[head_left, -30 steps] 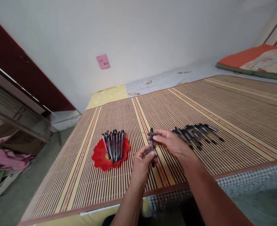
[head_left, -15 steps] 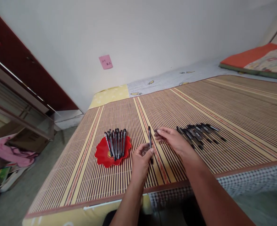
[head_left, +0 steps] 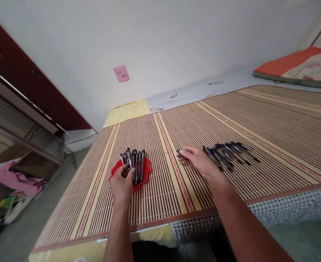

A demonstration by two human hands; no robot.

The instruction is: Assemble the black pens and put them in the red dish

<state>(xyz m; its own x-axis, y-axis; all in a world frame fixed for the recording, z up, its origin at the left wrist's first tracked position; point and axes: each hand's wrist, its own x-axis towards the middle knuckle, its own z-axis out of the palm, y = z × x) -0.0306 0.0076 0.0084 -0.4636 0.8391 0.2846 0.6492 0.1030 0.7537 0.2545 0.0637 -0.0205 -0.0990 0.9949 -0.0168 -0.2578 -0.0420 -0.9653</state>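
Note:
My left hand (head_left: 122,183) is over the left side of a red wavy-edged plate (head_left: 146,171), its fingers closed on a black pen (head_left: 129,156) that stands slightly tilted among the others. Several more black pens (head_left: 138,165) lie side by side on the plate, partly hidden by my hand. My right hand (head_left: 195,158) hovers above the mat, fingers pinched together; a dark spot shows at the fingertips, but I cannot make out what it is. Just right of that hand, a loose row of black pens (head_left: 227,156) rests on the mat.
A striped bamboo mat (head_left: 155,203) covers the bed, over checked and yellow cloth. An orange-edged folded quilt (head_left: 288,63) lies at the far right. A pink note (head_left: 121,73) is stuck on the wall. Boxes and a pink cloth (head_left: 18,178) are low at the left.
My left hand has moved left with the pen, from the middle of the mat to the red plate. My right hand has stayed nearly in place, its fingers drawn closer together.

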